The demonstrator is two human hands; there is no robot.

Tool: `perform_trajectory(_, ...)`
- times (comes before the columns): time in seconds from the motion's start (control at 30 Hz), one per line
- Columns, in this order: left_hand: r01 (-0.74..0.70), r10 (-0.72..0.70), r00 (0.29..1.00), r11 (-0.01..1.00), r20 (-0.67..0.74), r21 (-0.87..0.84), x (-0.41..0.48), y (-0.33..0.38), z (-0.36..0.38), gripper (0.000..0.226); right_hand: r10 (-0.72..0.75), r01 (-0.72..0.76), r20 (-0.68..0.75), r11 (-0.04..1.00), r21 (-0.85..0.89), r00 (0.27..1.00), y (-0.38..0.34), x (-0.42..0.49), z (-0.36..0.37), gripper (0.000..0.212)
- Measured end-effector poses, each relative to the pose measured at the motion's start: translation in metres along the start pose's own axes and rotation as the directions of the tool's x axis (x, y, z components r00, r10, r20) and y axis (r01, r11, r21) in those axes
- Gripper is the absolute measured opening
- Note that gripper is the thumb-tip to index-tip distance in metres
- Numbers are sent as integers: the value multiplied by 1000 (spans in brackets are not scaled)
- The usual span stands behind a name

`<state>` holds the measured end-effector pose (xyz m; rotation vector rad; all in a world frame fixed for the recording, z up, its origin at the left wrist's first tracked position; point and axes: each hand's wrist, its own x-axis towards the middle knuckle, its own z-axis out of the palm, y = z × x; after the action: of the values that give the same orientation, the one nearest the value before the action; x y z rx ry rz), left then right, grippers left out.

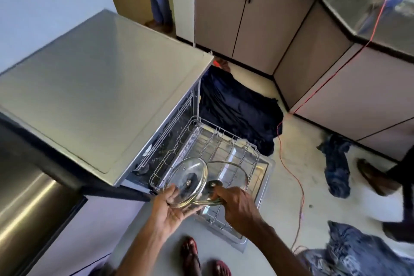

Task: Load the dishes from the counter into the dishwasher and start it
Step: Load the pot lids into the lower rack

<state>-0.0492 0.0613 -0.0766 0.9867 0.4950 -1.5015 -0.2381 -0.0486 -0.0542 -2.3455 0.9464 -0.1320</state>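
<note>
Two glass pot lids hang over the pulled-out lower rack [226, 141] of the open dishwasher [100, 87]. My left hand [172, 206] holds the smaller glass lid [188, 177] by its near rim, tilted upright. My right hand [237, 204] grips the knob of the larger glass lid [233, 168], which lies behind and to the right of the first. The two lids overlap at their near edges. The rack's wire tines beneath them hold no dishes. The dishwasher door [262, 188] lies flat under the rack.
A dark blue cloth [237, 105] lies on the floor behind the rack. A red cord [291, 170] runs across the floor from the counter [367, 6]. Blue rags [336, 163] and another person's foot [374, 177] are at the right. My sandalled feet [201, 257] stand near the door.
</note>
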Motion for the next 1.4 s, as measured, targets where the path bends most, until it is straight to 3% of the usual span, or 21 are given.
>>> perform_trajectory(0.13, -71, 75, 996, 995, -50, 69, 68, -1, -17, 19, -42, 46, -122, 998, 31, 992, 46, 27, 45, 38)
perform_trajectory(0.2, -76, 84, 993, 992, -84, 102, 101, -8, -25, 28, -40, 43, -168, 999, 11, 985, 72, 37, 73, 35)
perform_trajectory(0.3, -91, 108, 989, 982, -97, 164, 142, -21, -34, 50, 122, -119, -228, 993, 27, 966, 103, 46, 109, 32)
perform_trajectory(0.43, -171, 205, 974, 942, -94, 288, 194, -40, -54, 36, 266, -202, -299, 952, 229, 917, 141, 49, 158, 31)
perform_trajectory(0.53, -201, 251, 959, 929, -129, 309, 227, -55, -67, 42, 379, -268, -309, 899, 345, 872, 157, 47, 186, 25)
perform_trajectory(0.67, -212, 284, 941, 919, -185, 333, 250, -73, -73, 45, 548, -394, -138, 733, 555, 825, 178, 43, 206, 38)
perform_trajectory(0.83, -230, 301, 928, 926, -218, 300, 248, -80, -66, 30, 574, -493, 45, 657, 570, 817, 197, 46, 205, 20)
perform_trajectory(0.97, -285, 367, 916, 881, -164, 378, 240, -74, -59, 25, 614, -471, 256, 216, 855, 747, 204, 57, 179, 28)
perform_trajectory(1.0, -310, 390, 908, 870, -151, 383, 240, -71, -58, 27, 615, -437, 258, 159, 885, 745, 204, 63, 173, 29)
perform_trajectory(1.03, -337, 415, 900, 858, -135, 388, 240, -68, -55, 27, 624, -415, 241, 148, 898, 744, 204, 70, 168, 25)
perform_trajectory(1.07, -368, 444, 889, 839, -113, 401, 241, -65, -52, 26, 628, -414, 208, 201, 888, 750, 204, 80, 163, 21)
perform_trajectory(1.13, -420, 495, 867, 793, -65, 441, 245, -60, -44, 31, 653, -451, 214, 218, 866, 727, 208, 102, 161, 35)
perform_trajectory(1.2, -435, 513, 857, 766, -43, 473, 251, -56, -34, 33, 657, -493, 341, 54, 869, 673, 220, 122, 161, 59)
perform_trajectory(1.27, -424, 512, 858, 752, -43, 504, 257, -50, -26, 32, 600, -510, 485, -145, 848, 636, 228, 136, 159, 48)
perform_trajectory(1.33, -388, 473, 880, 769, -45, 508, 264, -44, -24, 33, 568, -566, 579, -225, 793, 586, 238, 141, 160, 29)
perform_trajectory(1.4, -337, 413, 909, 794, -43, 507, 270, -42, -28, 36, 567, -609, 612, -228, 760, 551, 243, 141, 158, 25)
